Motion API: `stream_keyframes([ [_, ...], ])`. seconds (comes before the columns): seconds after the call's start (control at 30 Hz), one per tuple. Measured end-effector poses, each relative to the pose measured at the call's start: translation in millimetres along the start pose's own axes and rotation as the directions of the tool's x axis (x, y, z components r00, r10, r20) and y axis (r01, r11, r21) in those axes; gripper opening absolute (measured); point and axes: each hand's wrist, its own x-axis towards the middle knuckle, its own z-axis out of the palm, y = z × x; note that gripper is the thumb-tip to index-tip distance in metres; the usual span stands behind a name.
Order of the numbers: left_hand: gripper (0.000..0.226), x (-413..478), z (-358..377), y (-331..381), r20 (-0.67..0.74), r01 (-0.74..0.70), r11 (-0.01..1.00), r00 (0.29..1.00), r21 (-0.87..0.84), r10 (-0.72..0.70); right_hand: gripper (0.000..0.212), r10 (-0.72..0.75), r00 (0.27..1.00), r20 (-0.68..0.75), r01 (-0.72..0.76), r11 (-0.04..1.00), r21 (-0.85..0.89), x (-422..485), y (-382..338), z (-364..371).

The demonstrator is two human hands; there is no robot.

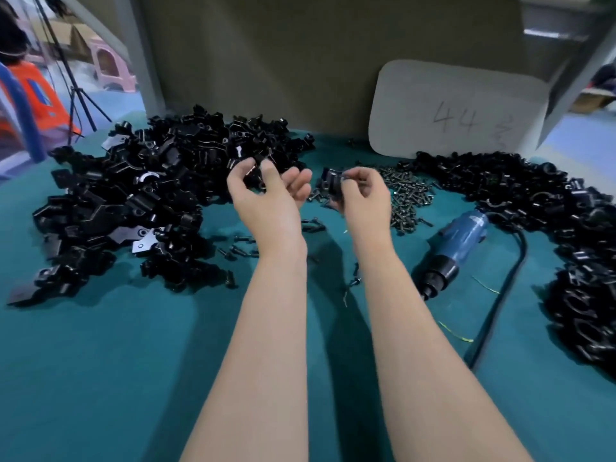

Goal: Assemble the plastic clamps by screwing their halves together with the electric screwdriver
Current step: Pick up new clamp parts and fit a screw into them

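Standing behind the screws, a pale card reads "44".

Handwritten "44" on the white card against the wall

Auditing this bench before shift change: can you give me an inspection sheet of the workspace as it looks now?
Surface: teal table cover.
Job's things: left heap of black clamp parts; right heap; screw pile between them; blue electric screwdriver lying on the cover, in neither hand.
Clutter: stray screws by the left forearm; yellow-green thread scraps; white card marked 44 at the back.
Grippers: left hand pinches a black clamp half; right hand holds another clamp part.
Cables: black cord runs from the screwdriver toward the near edge.
Surroundings: tripod and an orange-clad person at far left.
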Motion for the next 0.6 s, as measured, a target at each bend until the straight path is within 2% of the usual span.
stream_keyframes([
  [0.07,0.012,-11.4,3.9,-17.6,0.06,0.041,0.996,0.997,0.085,-0.046,0.028,-0.008,1.0,-0.022,0.008,1.0,-0.005,2.9,0.2,-38.2],
  [0.13,0.017,-23.1,9.4,-36.2,0.096,0.099,0.973,0.988,0.209,-0.121,0.033,-0.022,1.0,0.022,0.023,0.998,-0.052,-0.1,2.5,-64.1],
  [0.27,0.024,-42.3,14.3,-70.0,0.166,0.161,0.839,0.944,0.519,-0.284,0.028,0.014,0.991,0.135,-0.008,0.999,-0.045,-11.2,11.7,-91.1],
  [0.33,0.021,-46.5,12.0,-80.3,0.183,0.202,0.826,0.922,0.526,-0.342,0.022,0.014,0.99,0.139,-0.006,0.998,-0.056,-12.1,15.0,-95.8],
  [0.47,0.019,-38.9,10.8,-82.9,0.231,0.247,0.908,0.914,0.337,-0.334,0.019,0.023,0.982,0.186,-0.001,0.993,-0.122,-10.4,13.7,-90.2],
  [0.53,0.024,-34.6,8.3,-83.7,0.244,0.168,0.914,0.931,0.37,-0.271,0.025,0.034,0.983,0.179,-0.01,0.991,-0.132,-10.2,14.3,-86.8],
  [0.6,0.03,-34.9,5.8,-85.8,0.268,0.029,0.87,0.946,0.493,-0.183,0.023,0.027,0.988,0.151,-0.008,0.993,-0.122,-9.0,16.5,-84.4],
])
